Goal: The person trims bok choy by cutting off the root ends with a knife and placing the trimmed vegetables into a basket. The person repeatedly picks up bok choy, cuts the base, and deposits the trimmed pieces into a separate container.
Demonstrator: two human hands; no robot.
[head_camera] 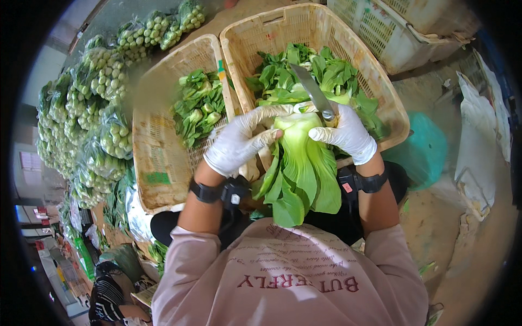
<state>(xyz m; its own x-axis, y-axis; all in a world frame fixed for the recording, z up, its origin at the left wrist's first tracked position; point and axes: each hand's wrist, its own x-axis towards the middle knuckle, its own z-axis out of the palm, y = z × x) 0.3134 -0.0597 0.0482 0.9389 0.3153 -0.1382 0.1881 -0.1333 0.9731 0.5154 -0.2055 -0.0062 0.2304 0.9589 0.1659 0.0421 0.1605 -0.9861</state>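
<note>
A large head of bok choy (pixel 301 150) hangs between my gloved hands, its pale base up and its green leaves pointing down towards my lap. My left hand (pixel 244 136) grips the left side of the base, thumb and fingers pressed on the stalks. My right hand (pixel 346 130) holds a knife (pixel 310 89) by its handle, the blade slanting up and away to the left. The right thumb also rests against the bok choy's base. Just beyond, a plastic crate (pixel 391 93) holds loose bok choy leaves (pixel 326 71).
A second crate (pixel 157 159) on the left holds several small bok choy heads (pixel 200 110). Bagged bok choy (pixel 94 106) is piled farther left. White crates (pixel 379 36) stand back right; a teal plastic bag (pixel 424 150) lies right. Another person (pixel 110 293) is at lower left.
</note>
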